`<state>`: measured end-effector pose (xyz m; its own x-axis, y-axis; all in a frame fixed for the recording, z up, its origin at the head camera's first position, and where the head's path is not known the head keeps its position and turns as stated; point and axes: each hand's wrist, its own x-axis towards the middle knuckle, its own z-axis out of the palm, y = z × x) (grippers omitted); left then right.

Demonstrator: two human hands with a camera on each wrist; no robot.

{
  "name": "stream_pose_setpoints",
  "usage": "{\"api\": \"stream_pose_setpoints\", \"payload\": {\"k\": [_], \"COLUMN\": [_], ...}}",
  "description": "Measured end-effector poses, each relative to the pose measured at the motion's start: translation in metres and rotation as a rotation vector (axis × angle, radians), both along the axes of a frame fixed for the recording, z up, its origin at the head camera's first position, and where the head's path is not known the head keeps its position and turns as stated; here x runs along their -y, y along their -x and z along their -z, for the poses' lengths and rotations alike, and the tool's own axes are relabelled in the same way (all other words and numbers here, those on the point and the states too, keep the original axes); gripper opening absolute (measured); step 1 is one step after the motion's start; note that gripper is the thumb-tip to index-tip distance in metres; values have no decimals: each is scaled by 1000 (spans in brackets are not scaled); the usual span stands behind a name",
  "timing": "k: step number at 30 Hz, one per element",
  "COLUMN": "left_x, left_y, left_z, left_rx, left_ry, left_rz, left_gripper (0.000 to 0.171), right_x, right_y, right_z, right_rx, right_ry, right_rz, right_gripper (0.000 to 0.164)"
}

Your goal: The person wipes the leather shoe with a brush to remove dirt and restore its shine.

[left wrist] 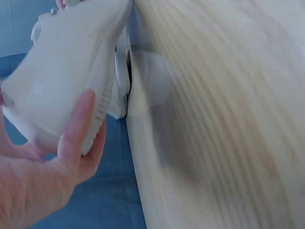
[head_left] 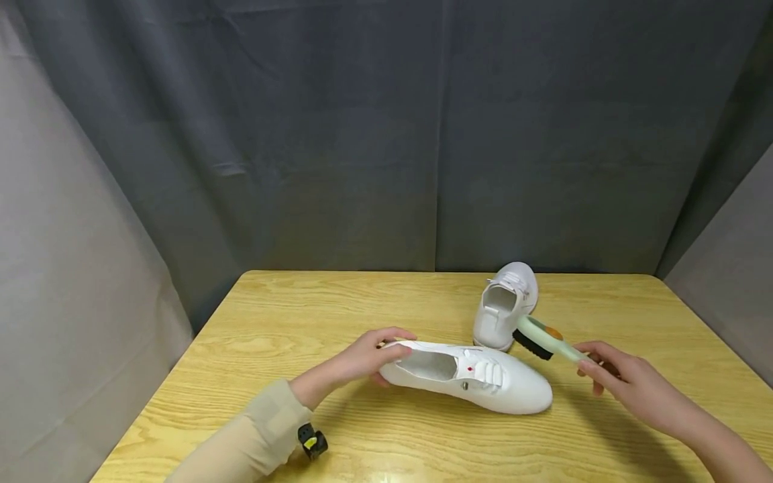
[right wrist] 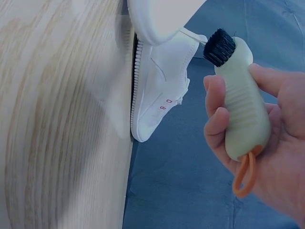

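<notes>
My left hand (head_left: 368, 355) grips a white lace-up shoe (head_left: 513, 382) by its heel, thumb near the opening. In the left wrist view the shoe's heel (left wrist: 62, 71) is raised above the table, its ridged sole edge against my fingers. A pale green scrub brush (head_left: 564, 349) with black bristles and an orange loop is in my right hand (head_left: 634, 389), fingers curled round its handle (right wrist: 245, 109). The bristles (right wrist: 220, 47) face the shoes without visible contact. Behind the held shoe stands a second white shoe (head_left: 498, 322) on the table, toe pointing away.
A wood-grain table (head_left: 272, 315) lies under everything, its far edge against a dark grey curtain (head_left: 338, 168). Pale fabric panels (head_left: 72, 302) hang at both sides. A black band with a yellow mark (head_left: 311, 441) is at the left cuff.
</notes>
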<state>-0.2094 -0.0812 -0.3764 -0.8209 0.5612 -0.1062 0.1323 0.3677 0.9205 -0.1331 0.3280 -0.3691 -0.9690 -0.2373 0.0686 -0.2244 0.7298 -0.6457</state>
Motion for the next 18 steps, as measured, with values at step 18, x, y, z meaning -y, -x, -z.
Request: {"api": "stream_pose_setpoints", "payload": {"k": [18], "left_x": [-3], "left_y": [-4], "left_z": [0], "left_rx": [-287], "left_ry": [109], "left_rz": [4], "left_gripper": [81], "right_x": [-1], "right_y": [1], "right_z": [-5], "right_rx": [-95], "right_ry": [16], "right_rz": [15], "right_gripper": [31]}}
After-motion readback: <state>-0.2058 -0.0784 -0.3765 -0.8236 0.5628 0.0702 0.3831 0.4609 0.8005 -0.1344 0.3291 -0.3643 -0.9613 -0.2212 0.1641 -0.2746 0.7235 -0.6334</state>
